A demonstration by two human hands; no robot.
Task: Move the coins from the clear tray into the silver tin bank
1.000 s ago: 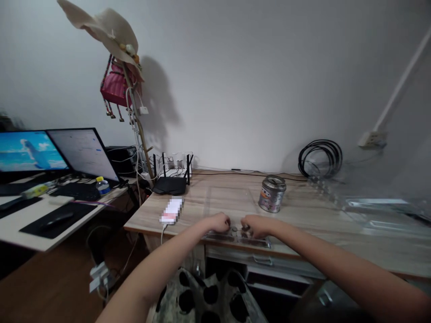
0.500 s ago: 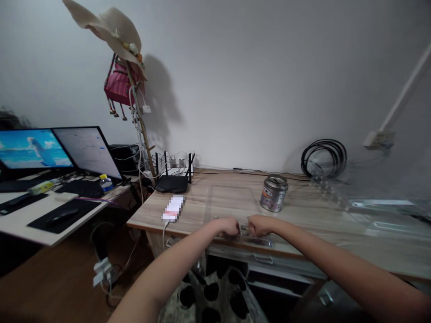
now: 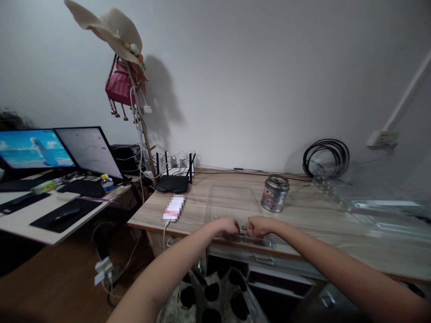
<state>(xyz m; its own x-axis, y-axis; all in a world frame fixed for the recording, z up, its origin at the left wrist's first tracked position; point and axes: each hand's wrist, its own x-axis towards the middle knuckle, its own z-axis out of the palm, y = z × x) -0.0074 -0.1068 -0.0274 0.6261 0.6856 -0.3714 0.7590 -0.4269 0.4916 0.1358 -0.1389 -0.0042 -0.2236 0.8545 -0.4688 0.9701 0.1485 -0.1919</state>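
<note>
Near the desk's front edge my left hand (image 3: 230, 225) has its fingers curled down and closed. Facing it, close by on the right, my right hand (image 3: 257, 226) is also closed with bent fingers. Whatever either one pinches is hidden. In the narrow gap between them lie small round greyish pieces (image 3: 244, 228), coin-like but too small to name. A clear plastic sheet (image 3: 232, 202) lies flat beneath and beyond the hands. Behind my right hand a printed metal tin (image 3: 273, 195) stands upright, its lid showing a dark slot.
On the desk's left are a black router (image 3: 173, 183) and a phone (image 3: 174, 208) on a cable. Coiled black cable (image 3: 326, 158) leans on the wall, with clear plastic panels (image 3: 380, 206) at right. Monitors (image 3: 89, 150) stand on another desk; a hat (image 3: 114, 29) hangs above.
My left hand's fingers have shifted slightly at the small round pieces. My right hand stays nearly in place. The view has moved a little; the tin stands as before.
</note>
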